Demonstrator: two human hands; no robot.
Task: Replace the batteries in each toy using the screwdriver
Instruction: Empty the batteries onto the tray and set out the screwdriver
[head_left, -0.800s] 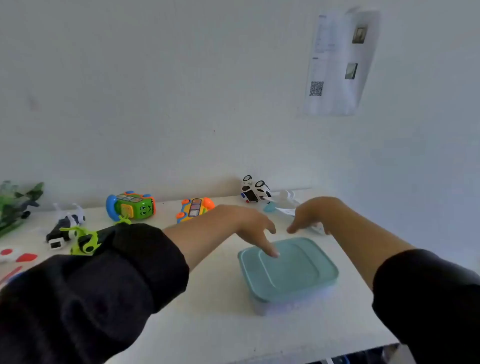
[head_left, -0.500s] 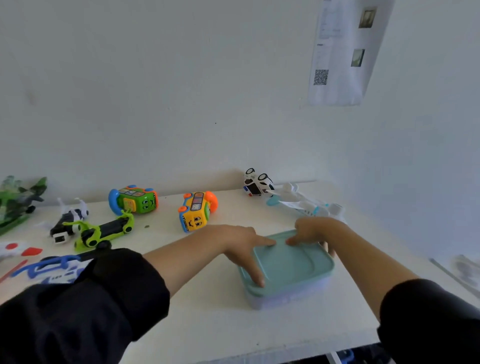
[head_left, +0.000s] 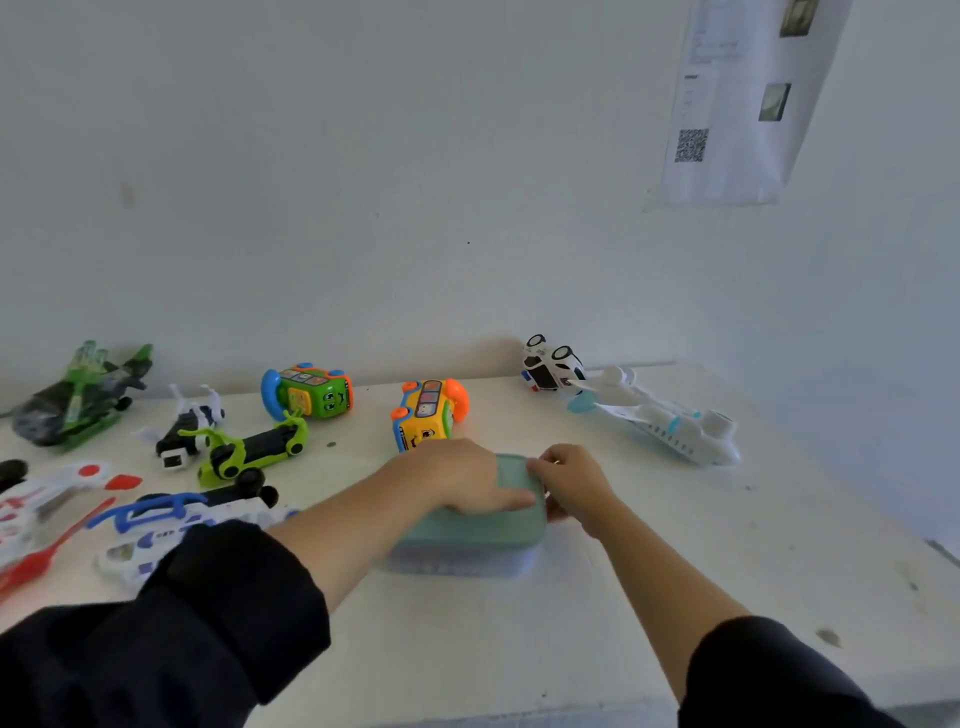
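A clear plastic box (head_left: 462, 564) with a teal lid (head_left: 514, 530) sits on the white table (head_left: 519, 649) in front of me. My left hand (head_left: 465, 478) lies flat across the top of the lid, fingers stretched toward the right. My right hand (head_left: 571, 483) curls its fingers round the lid's far right corner. What is inside the box is hidden. Behind the box stands a yellow bus toy (head_left: 428, 413), with a green phone-car toy (head_left: 309, 392) further left.
A white toy airplane (head_left: 670, 423) and a white police car (head_left: 550, 366) lie at the back right. On the left are a green scooter (head_left: 254, 449), a robot dog (head_left: 187, 431), a green helicopter (head_left: 78, 395), a blue-white vehicle (head_left: 171, 525) and a red stick (head_left: 41, 556).
My left hand has slid onto the lid and now lies flat on it. My right hand has closed its fingers on the lid's far right corner.
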